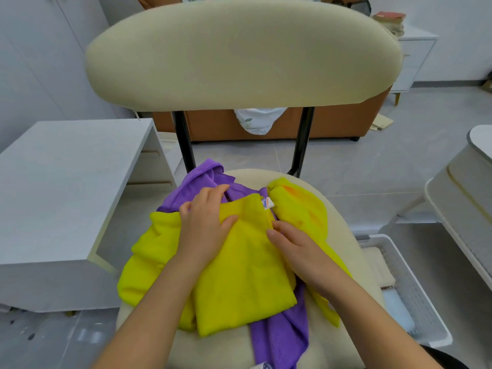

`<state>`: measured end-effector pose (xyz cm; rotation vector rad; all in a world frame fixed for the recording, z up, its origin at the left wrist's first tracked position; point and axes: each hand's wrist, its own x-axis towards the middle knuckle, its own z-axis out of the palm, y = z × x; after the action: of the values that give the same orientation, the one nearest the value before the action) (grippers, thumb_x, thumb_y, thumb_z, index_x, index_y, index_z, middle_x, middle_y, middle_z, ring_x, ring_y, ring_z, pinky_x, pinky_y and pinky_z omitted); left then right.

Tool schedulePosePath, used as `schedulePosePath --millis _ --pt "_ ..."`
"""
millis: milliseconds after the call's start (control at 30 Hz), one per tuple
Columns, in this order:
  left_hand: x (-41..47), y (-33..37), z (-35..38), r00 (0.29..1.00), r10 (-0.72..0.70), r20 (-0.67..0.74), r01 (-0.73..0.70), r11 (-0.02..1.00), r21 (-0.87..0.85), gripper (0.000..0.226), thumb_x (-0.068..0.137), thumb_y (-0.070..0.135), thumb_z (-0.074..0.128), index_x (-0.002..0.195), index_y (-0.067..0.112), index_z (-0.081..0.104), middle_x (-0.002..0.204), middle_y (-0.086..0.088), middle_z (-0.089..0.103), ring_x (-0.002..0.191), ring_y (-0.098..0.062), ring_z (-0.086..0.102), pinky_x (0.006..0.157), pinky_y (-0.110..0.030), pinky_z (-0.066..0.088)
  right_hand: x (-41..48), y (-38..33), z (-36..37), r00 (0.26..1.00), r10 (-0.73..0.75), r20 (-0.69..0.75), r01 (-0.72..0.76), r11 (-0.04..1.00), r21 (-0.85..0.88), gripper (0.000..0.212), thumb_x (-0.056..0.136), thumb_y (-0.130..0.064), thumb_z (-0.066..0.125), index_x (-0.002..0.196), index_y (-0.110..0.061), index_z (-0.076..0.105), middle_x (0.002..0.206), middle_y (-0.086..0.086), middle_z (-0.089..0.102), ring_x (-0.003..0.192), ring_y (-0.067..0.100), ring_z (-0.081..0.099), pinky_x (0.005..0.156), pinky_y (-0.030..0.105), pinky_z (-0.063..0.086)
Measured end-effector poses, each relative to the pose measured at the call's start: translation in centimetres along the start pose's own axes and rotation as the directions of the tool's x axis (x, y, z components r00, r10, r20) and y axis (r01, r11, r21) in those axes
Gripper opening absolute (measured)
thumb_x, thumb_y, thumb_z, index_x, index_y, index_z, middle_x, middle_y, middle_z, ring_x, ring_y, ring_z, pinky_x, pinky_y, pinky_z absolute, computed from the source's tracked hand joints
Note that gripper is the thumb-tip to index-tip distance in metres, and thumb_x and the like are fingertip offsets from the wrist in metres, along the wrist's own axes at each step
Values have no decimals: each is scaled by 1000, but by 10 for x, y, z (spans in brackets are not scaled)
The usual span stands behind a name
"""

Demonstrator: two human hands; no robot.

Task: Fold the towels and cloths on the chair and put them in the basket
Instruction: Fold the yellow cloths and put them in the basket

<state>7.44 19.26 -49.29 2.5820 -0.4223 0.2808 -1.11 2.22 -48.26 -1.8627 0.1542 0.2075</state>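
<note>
Left hand [203,225] and right hand [298,251] are bare, each joined to an uncovered forearm [149,304] extending to the lower view edge.

Landmark: chair seat [213,347]. A pile of cloths is lying on it, with a folded cloth [245,275] sitting on top at the middle. An underlying cloth [279,336] is sticking out at the seat's back and front. The left hand [205,222] and right hand [298,249] are resting on the folded cloth. A basket [415,288] is standing on the floor right of the seat, a desk [66,182] left of it and a sofa [332,121] behind it.
</note>
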Motion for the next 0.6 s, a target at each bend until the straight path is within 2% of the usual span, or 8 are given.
schedulePosePath --millis 33,100,200,300,367,500,533,600 --pt "-2 0 -1 997 8 -82 -9 1000 -11 39 79 29 73 113 19 56 112 -2 55 104 -22 51 88 -34 32 -1 -2 -1 1000 28 11 -28 997 69 25 98 -34 47 119 -24 55 112 -14 58 98 -6 53 83 9 43" --pt "-6 3 -4 977 89 -195 -79 995 56 24 75 23 76 89 17 57 87 -1 57 83 -22 52 78 -35 37 -1 0 -3 998 53 28 -57 984 167 33 97 -33 46 130 -29 47 113 -26 50 96 -17 46 72 1 41" --pt "-17 2 -5 978 180 -109 -174 983 65 18 85 35 58 93 20 62 69 5 61 68 -19 58 77 -37 41 -7 -3 -5 990 121 69 -134 965 224 41 97 -36 46 137 -38 38 118 -19 54 87 -2 56 57 14 47" --pt "-32 -1 -7 979 201 44 -203 978 46 48 88 50 31 106 22 66 89 4 71 88 -21 65 93 -39 38 -16 -9 -7 966 211 148 -248 919 308 40 97 -36 47 134 -41 34 119 2 62 73 17 65 52 26 50" --pt "-43 -4 -12 973 205 111 -210 977 36 63 86 63 23 118 25 61 110 6 68 108 -16 59 109 -41 25 -21 -10 -11 952 237 196 -294 887 357 37 96 -33 48 130 -40 34 115 9 66 82 25 68 61 32 54" --pt "-69 -12 -18 932 226 282 -242 970 22 98 71 84 -8 143 33 35 153 11 28 144 -7 15 116 -44 -4 -35 -12 -20 929 252 271 -333 889 313 38 97 -29 50 134 -25 42 111 19 65 80 27 65 60 33 55" --pt "-76 -13 -18 932 246 266 -258 966 10 95 73 84 -4 143 33 34 155 10 24 145 -7 10 116 -45 -4 -39 -12 -21 929 250 273 -329 896 299 39 96 -28 50 134 -22 42 105 20 65 75 26 65 58 33 56" --pt "-88 -8 -22 937 315 151 -314 949 -31 75 83 77 19 132 28 48 146 3 41 139 -13 26 116 -46 10 -48 -11 -19 936 251 247 -319 903 289 38 96 -25 51 133 -18 43 97 18 62 70 23 65 57 34 56"
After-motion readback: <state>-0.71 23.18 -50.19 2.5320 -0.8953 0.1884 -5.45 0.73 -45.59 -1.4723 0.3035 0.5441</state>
